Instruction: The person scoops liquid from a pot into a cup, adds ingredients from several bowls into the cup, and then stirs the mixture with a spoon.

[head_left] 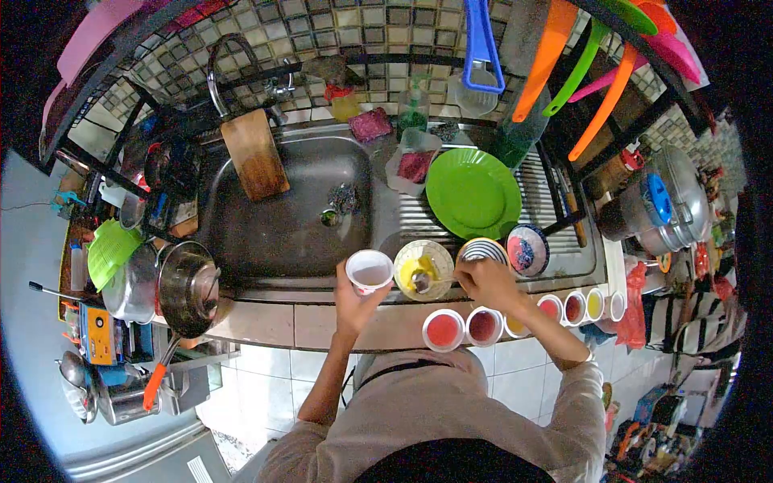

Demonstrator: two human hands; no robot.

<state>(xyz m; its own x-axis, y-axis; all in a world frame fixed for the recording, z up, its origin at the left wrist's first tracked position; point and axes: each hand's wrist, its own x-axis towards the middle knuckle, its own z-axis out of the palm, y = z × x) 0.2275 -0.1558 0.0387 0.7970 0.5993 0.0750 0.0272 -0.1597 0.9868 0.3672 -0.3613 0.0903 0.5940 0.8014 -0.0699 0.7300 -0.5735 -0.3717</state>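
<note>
My left hand (354, 304) is wrapped round a white cup (371, 270), tilted slightly so its pale inside shows. My right hand (489, 283) pinches the handle of a spoon (422, 280); its bowl end dips into yellow stuff in a pale ribbed bowl (423, 251). Behind the right hand is a striped bowl (483, 248), partly covered by it. A blue-patterned bowl (543, 241) with pink and blue contents stands to its right. Along the counter's front edge, several white cups (444, 330) hold red, dark red or yellow contents; the right forearm partly hides some.
A steel sink (282, 233) lies to the left, with a wooden board (254, 154) leaning at its back edge. On the drainboard sits a green plate (473, 193). A pan (187, 282) stands on the left. Spatulas (547, 60) hang overhead at right.
</note>
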